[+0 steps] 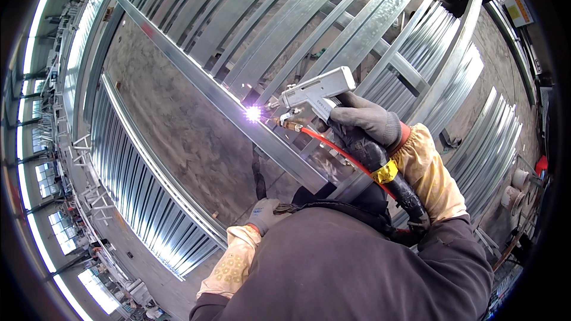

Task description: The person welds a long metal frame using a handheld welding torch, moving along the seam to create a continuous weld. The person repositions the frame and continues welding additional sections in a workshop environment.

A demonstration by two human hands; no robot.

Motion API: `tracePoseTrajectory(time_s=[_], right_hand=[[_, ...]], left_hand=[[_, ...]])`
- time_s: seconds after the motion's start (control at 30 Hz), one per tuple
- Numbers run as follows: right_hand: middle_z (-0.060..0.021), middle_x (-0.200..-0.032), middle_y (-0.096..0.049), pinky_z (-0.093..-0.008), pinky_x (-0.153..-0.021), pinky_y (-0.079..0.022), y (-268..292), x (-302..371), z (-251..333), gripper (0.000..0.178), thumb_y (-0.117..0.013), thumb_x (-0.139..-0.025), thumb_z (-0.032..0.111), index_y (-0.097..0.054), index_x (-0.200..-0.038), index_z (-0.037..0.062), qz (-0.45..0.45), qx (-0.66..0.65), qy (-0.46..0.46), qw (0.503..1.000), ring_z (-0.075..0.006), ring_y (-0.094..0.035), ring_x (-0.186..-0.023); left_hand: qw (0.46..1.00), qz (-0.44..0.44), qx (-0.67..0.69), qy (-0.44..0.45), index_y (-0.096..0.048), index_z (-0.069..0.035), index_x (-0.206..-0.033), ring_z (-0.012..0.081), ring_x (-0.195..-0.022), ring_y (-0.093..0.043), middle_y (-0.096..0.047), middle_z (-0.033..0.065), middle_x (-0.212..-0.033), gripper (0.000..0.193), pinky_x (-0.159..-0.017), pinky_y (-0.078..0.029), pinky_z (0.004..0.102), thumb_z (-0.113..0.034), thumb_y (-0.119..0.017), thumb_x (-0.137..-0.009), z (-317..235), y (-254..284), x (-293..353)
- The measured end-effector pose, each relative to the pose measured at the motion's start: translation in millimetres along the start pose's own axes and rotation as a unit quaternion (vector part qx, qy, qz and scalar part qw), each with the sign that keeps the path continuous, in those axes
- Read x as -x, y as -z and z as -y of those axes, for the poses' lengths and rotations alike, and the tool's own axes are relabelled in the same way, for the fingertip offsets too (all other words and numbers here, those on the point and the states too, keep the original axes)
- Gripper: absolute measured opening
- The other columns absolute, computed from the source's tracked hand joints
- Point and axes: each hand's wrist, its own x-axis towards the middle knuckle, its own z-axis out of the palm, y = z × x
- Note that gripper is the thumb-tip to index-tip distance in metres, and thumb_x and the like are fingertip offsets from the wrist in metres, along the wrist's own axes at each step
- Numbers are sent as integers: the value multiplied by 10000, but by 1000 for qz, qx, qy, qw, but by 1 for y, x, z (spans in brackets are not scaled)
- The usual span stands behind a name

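My right hand (369, 117), in a grey glove, is wrapped round the grip of a white handheld welding gun (318, 90). The gun's nozzle points left at a bright violet-white weld spot (253, 113) on a galvanized steel beam (220, 92). A few sparks fly near it. An orange-red hose (333, 145) and a thick black cable (404, 187) with yellow tape run back from the gun along my right forearm. My left hand (266, 213), also grey-gloved, is curled close to my body beside a dark edge. Its fingertips are partly hidden, and what it grips cannot be made out.
Several parallel galvanized slats (297, 12) span away from the beam. A stack of long metal profiles (148, 202) lies on the left, with more bundles (488, 137) on the right. A black cable-like strip (258, 172) runs below the beam. Buckets (513, 196) stand far right.
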Motion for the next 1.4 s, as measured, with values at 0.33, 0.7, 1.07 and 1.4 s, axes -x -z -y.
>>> tracePoseTrajectory(time_s=[0.33, 0.7, 1.07, 1.4], right_hand=[[-95, -1247, -527, -251, -862, -483, -9, 4, 6, 730, -661, -906, 163, -258, -1479, -42, 0, -15, -6, 1000, -104, -548, -1021], [-109, -1294, -509, -268, -928, -452, -7, 8, 3, 717, -654, -909, 169, -271, -1482, -29, -9, 11, 0, 1000, -124, -529, -1089], [-182, -1140, -619, -258, -643, -545, -28, 49, 6, 671, -613, -912, 173, -282, -1463, -24, -87, -41, 23, 995, -139, -628, -714], [-104, -1301, -515, -271, -959, -438, -15, 48, -9, 649, -638, -928, 167, -317, -1453, -40, -37, -4, 30, 999, -129, -524, -1122]], left_hand=[[1000, -2, -9, 8, -679, -40, -948, 371, -944, -588, -647, 177, -940, 423, -832, -455, 442, -416, -724, -758, 3, -2, 2], [1000, 3, 11, -4, -699, -50, -945, 371, -915, -603, -660, 171, -913, 391, -811, -463, 443, -391, -731, -756, -6, 7, 2], [1000, 10, -5, -1, -720, -84, -961, 351, -973, -594, -679, 140, -975, 437, -885, -447, 427, -466, -707, -750, -16, 16, 2], [1000, 10, -21, -8, -716, -88, -942, 339, -975, -593, -676, 131, -967, 433, -883, -442, 418, -471, -715, -740, -17, 15, 2]])
